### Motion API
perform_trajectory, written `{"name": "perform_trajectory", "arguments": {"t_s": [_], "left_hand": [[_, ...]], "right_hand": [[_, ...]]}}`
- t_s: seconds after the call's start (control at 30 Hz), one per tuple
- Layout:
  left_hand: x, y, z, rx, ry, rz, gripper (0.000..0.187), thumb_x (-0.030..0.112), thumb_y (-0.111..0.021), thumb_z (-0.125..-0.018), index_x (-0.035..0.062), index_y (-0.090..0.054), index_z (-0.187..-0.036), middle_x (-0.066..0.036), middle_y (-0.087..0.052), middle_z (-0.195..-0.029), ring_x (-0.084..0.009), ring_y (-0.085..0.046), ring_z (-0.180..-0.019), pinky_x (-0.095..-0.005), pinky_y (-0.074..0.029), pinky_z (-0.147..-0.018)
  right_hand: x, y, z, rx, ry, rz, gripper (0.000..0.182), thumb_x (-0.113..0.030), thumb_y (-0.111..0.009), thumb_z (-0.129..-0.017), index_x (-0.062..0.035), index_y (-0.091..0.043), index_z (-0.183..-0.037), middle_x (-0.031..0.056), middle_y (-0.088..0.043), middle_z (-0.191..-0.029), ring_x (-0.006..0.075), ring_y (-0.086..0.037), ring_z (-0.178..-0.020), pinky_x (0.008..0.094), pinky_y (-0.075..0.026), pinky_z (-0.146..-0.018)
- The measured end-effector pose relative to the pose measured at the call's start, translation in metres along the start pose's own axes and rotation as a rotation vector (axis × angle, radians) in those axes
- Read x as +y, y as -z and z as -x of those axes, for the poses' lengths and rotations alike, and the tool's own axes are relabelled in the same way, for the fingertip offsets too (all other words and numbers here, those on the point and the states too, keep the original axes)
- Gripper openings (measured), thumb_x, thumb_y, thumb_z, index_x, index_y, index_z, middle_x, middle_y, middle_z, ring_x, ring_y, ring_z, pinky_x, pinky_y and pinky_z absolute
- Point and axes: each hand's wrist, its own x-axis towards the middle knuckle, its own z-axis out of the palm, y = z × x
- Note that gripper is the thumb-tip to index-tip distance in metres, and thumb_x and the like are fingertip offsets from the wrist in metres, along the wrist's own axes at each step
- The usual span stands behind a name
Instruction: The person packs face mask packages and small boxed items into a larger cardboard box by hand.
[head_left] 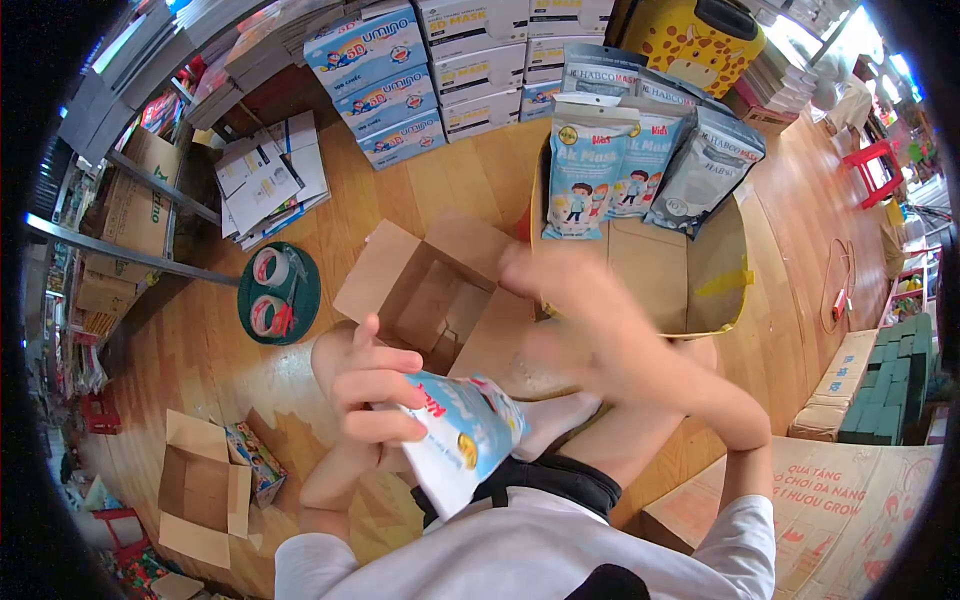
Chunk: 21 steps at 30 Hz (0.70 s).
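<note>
A blue and white mask packet point(462, 435) is held in my left hand point(375, 395), tilted above my lap, with the fingers on its near side. My right hand point(560, 290) is blurred by motion over the floor between two boxes, and its fingers cannot be made out. In front of me stands an open cardboard box point(375, 285) with its flaps spread. To its right, a larger open carton point(725, 290) holds several mask packets point(585, 170) upright at its far side, some light blue, some grey.
Stacked mask boxes point(385, 90) and a giraffe-patterned yellow case point(690, 45) stand at the back. A green tray point(312, 300) with tape rolls lies left, near papers point(265, 180). A small open box point(195, 490) sits lower left, a large carton point(800, 500) lower right.
</note>
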Motion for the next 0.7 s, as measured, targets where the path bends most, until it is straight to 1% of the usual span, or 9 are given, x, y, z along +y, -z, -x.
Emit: {"name": "perform_trajectory", "arguments": {"t_s": [0.03, 0.17, 0.27, 0.3, 0.4, 0.47, 0.53, 0.6, 0.7], "left_hand": [[-0.013, -0.008, 0.004, 0.076, -0.08, 0.183, 0.015, 0.018, -0.059, -0.092, 0.0209, -0.048, -0.083, -0.005, -0.055, -0.09, -0.028, -0.062, -0.097, -0.0513, -0.022, -0.117], [-0.007, -0.041, -0.018, 0.26, -0.014, 0.703, 0.019, 0.012, -0.065, -0.089, 0.0203, -0.048, -0.086, -0.011, -0.056, -0.099, -0.0357, -0.054, -0.119, -0.0511, -0.021, -0.117], [-0.01, -0.05, -0.026, 0.217, 0.028, 0.803, 0.022, 0.009, -0.069, -0.085, 0.019, -0.049, -0.088, -0.015, -0.053, -0.115, -0.038, -0.043, -0.132, -0.0528, -0.021, -0.117], [-0.004, -0.05, -0.03, 0.194, 0.1, 0.695, 0.022, 0.009, -0.07, -0.084, 0.0184, -0.05, -0.089, -0.016, -0.05, -0.121, -0.0376, -0.04, -0.135, -0.0534, -0.021, -0.117], [-0.014, -0.061, -0.04, 0.209, 0.193, 0.548, 0.029, 0.006, -0.061, -0.09, 0.0082, -0.046, -0.114, -0.019, -0.041, -0.135, -0.0358, -0.033, -0.138, -0.0508, -0.024, -0.115], [0.001, -0.075, -0.047, 0.347, 0.402, 0.456, 0.038, 0.004, -0.052, -0.094, 0.0022, -0.04, -0.131, -0.019, -0.037, -0.141, -0.0334, -0.032, -0.137, -0.0475, -0.025, -0.113], [-0.003, -0.066, -0.042, 0.297, 0.583, 0.446, 0.042, 0.006, -0.047, -0.097, 0.0017, -0.035, -0.137, -0.018, -0.037, -0.143, -0.0299, -0.034, -0.136, -0.0441, -0.026, -0.112], [-0.007, -0.061, -0.034, 0.245, 0.686, 0.405, 0.043, 0.009, -0.044, -0.098, 0.002, -0.032, -0.14, -0.017, -0.038, -0.143, -0.0269, -0.036, -0.134, -0.0417, -0.028, -0.112], [-0.006, -0.062, -0.023, 0.18, 0.716, 0.347, 0.042, 0.013, -0.044, -0.099, 0.0027, -0.034, -0.139, -0.016, -0.04, -0.142, -0.0243, -0.039, -0.132, -0.0397, -0.031, -0.11]], "right_hand": [[-0.018, -0.005, 0.01, -0.095, -0.071, -0.184, 0.053, -0.016, -0.069, -0.085, -0.0004, -0.047, -0.131, 0.0206, -0.056, -0.12, 0.0337, -0.055, -0.11, 0.0406, -0.045, -0.092], [-0.04, -0.013, 0.02, -0.4, -0.327, -0.909, 0.057, -0.021, -0.071, -0.088, 0.0, -0.043, -0.134, 0.0169, -0.059, -0.12, 0.0242, -0.058, -0.11, 0.0351, -0.046, -0.091], [-0.038, -0.021, 0.034, -0.392, -0.565, -1.51, 0.055, -0.015, -0.073, -0.087, 0.0008, -0.044, -0.131, 0.0112, -0.062, -0.117, 0.0155, -0.059, -0.108, 0.0341, -0.048, -0.089], [-0.033, -0.016, 0.037, -0.374, -0.57, -1.493, 0.051, -0.009, -0.072, -0.086, 0.0009, -0.045, -0.129, 0.0094, -0.063, -0.117, 0.0137, -0.06, -0.105, 0.0332, -0.051, -0.084], [-0.027, 0.013, 0.045, -0.17, -0.701, -1.46, 0.049, -0.007, -0.07, -0.087, 0.0006, -0.045, -0.129, 0.011, -0.063, -0.116, 0.0148, -0.062, -0.102, 0.0302, -0.053, -0.08], [-0.016, 0.033, 0.052, 0.131, -0.723, -1.298, 0.044, -0.004, -0.068, -0.088, 0.0005, -0.047, -0.126, 0.0111, -0.064, -0.113, 0.0166, -0.064, -0.097, 0.0289, -0.053, -0.08], [0.014, 0.045, 0.057, 0.454, -0.628, -1.001, 0.038, -0.002, -0.067, -0.087, 0.0009, -0.049, -0.121, 0.0108, -0.065, -0.11, 0.0172, -0.066, -0.093, 0.0294, -0.053, -0.079], [0.051, 0.061, 0.056, 0.623, -0.695, -0.732, 0.035, -0.003, -0.068, -0.087, 0.0015, -0.051, -0.116, 0.0098, -0.066, -0.107, 0.0163, -0.066, -0.089, 0.03, -0.053, -0.079], [0.116, 0.068, 0.065, 0.746, -0.613, -0.366, 0.034, -0.009, -0.071, -0.086, 0.0002, -0.053, -0.113, 0.0084, -0.068, -0.102, 0.0127, -0.066, -0.084, 0.0254, -0.054, -0.07]]}}
